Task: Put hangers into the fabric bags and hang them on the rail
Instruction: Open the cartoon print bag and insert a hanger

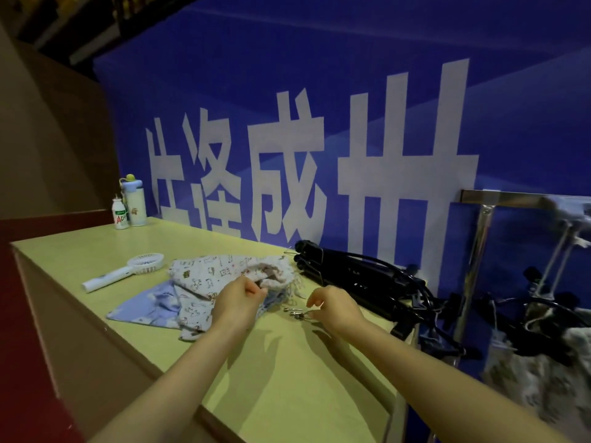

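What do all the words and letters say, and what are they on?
"成": big white sign on the blue banner; its three neighbours are cut off by the table, so I am unsure.
"AD": red letters on the small white bottle.
Blue print on the handheld fan: too blurred.
The tall flask: picture only, nothing readable.

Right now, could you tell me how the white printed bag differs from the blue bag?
The white printed bag carries small cartoon drawings; the blue bag has pale cloudy patches. The white printed bag is bunched up on top; the blue bag lies flatter, partly under it. The left hand grips the white printed bag, not the blue bag. Both are cloth lying on the table.
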`<state>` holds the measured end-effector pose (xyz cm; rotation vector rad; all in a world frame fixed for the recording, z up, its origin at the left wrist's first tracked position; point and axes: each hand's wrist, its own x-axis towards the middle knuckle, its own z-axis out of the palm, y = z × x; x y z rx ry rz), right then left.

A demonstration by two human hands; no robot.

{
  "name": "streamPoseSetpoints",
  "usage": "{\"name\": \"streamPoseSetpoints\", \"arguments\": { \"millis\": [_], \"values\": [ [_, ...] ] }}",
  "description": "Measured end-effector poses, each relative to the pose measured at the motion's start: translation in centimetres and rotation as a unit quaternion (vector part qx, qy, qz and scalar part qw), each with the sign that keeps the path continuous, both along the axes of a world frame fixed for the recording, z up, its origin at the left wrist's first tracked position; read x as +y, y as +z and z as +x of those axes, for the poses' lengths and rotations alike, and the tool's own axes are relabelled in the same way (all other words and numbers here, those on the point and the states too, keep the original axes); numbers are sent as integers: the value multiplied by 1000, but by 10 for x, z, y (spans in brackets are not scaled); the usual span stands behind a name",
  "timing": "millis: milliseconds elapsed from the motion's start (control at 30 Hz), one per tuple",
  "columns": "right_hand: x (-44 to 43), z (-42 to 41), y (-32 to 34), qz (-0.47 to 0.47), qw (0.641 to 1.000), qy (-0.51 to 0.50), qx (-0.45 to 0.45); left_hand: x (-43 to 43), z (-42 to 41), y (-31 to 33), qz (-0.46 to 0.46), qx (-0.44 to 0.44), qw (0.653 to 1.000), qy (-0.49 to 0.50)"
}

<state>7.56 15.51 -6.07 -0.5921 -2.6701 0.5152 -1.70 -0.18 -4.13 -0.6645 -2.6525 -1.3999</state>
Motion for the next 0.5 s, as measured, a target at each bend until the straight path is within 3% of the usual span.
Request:
{"name": "streamPoseSetpoints", "arguments": {
  "millis": [500],
  "values": [
    [12, -26, -22, 13, 999, 52, -6, 30, -8, -11, 71, -34, 997, -23]
  ]
}}
